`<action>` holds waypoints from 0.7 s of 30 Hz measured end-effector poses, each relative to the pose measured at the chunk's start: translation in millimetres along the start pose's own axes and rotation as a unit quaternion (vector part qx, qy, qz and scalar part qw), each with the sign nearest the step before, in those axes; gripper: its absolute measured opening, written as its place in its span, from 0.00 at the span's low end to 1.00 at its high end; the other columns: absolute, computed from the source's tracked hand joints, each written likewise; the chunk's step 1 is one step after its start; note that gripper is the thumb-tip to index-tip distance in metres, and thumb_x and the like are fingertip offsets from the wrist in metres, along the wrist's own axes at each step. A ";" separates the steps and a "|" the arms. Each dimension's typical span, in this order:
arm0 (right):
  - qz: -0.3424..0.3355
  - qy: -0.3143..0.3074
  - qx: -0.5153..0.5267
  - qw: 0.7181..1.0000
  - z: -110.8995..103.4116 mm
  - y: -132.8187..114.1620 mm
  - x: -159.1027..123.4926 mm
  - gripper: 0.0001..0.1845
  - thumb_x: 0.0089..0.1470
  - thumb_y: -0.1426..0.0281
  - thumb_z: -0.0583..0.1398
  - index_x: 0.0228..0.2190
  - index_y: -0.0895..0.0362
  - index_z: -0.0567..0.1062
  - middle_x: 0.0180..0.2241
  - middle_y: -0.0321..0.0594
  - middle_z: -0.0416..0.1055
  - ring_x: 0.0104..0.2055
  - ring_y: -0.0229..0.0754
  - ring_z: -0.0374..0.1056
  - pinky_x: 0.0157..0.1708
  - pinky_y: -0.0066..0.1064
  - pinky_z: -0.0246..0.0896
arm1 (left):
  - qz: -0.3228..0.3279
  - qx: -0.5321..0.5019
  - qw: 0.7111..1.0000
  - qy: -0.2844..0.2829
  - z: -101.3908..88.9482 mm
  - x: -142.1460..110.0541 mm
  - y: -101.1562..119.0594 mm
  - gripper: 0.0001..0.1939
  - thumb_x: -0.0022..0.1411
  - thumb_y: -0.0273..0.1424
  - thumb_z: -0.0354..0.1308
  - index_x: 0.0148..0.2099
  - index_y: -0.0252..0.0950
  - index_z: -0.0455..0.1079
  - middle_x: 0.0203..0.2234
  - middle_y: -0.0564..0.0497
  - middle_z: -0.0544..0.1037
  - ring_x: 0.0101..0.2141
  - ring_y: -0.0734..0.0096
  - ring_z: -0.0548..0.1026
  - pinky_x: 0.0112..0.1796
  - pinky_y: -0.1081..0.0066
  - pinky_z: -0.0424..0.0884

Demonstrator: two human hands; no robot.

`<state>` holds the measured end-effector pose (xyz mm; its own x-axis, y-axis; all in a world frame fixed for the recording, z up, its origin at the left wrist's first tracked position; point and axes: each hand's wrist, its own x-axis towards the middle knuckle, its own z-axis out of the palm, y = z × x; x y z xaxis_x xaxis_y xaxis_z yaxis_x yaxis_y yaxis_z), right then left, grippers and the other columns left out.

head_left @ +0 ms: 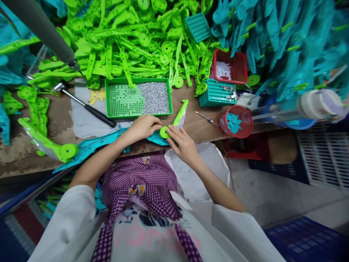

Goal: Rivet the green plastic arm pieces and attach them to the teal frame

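My left hand (143, 127) rests curled, fingers closed, on a lime-green plastic part (177, 118) with a round end, pressing it against a teal plastic piece (103, 140) lying along the bench's front edge. My right hand (183, 142) pinches the same green part at its round disc, fingers together. Just behind the hands stands a green tray (111, 84) half filled with small silver screws (154, 97).
A hammer (84, 105) lies left of the tray. A heap of green parts (131, 40) fills the back, teal parts (278, 40) the right. Red baskets (236, 122), a teal basket (218, 94) and scissors (207, 119) sit to the right. A grey tool arm (40, 29) hangs top left.
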<state>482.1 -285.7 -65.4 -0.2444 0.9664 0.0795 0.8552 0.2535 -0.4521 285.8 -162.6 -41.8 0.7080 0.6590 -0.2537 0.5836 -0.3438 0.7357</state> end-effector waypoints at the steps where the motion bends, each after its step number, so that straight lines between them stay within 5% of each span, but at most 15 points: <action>1: 0.000 0.000 -0.009 1.000 -0.4 -1.5 0.2 0.24 0.65 0.65 0.51 0.61 0.51 0.65 0.62 0.39 0.63 0.65 0.46 0.60 0.66 0.51 0.54 | 0.015 0.008 1.000 0.002 -0.9 -6.1 0.3 0.14 0.64 0.34 0.56 0.48 0.38 0.78 0.44 0.47 0.81 0.42 0.64 0.76 0.45 0.68 0.66; 6: -0.001 0.002 -0.061 0.998 -0.3 -8.9 -0.1 0.24 0.65 0.67 0.50 0.60 0.54 0.67 0.61 0.41 0.64 0.64 0.47 0.61 0.66 0.50 0.53 | 0.027 0.015 1.000 -0.003 4.3 -13.7 -1.7 0.18 0.65 0.36 0.56 0.54 0.39 0.75 0.47 0.46 0.79 0.46 0.60 0.76 0.47 0.65 0.66; 12: -0.016 0.000 -0.085 0.996 0.7 -9.3 2.7 0.23 0.65 0.68 0.50 0.59 0.57 0.68 0.60 0.44 0.64 0.63 0.48 0.62 0.67 0.51 0.52 | -0.010 -0.020 1.000 0.016 15.6 10.0 -2.7 0.14 0.62 0.37 0.59 0.47 0.39 0.79 0.41 0.47 0.82 0.40 0.61 0.78 0.42 0.64 0.68; 21: -0.005 0.000 -0.018 1.000 -0.6 -2.5 6.0 0.22 0.64 0.66 0.51 0.57 0.55 0.70 0.60 0.43 0.65 0.63 0.46 0.62 0.65 0.48 0.56 | 0.011 -0.031 0.999 0.008 16.0 13.3 -10.6 0.17 0.62 0.40 0.56 0.51 0.44 0.77 0.43 0.49 0.81 0.40 0.63 0.77 0.41 0.65 0.68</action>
<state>478.7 -280.5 -63.3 -0.2524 0.9640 0.0838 0.8691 0.2639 -0.4184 295.4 -160.8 -63.0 0.7142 0.6623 -0.2267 0.5409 -0.3166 0.7792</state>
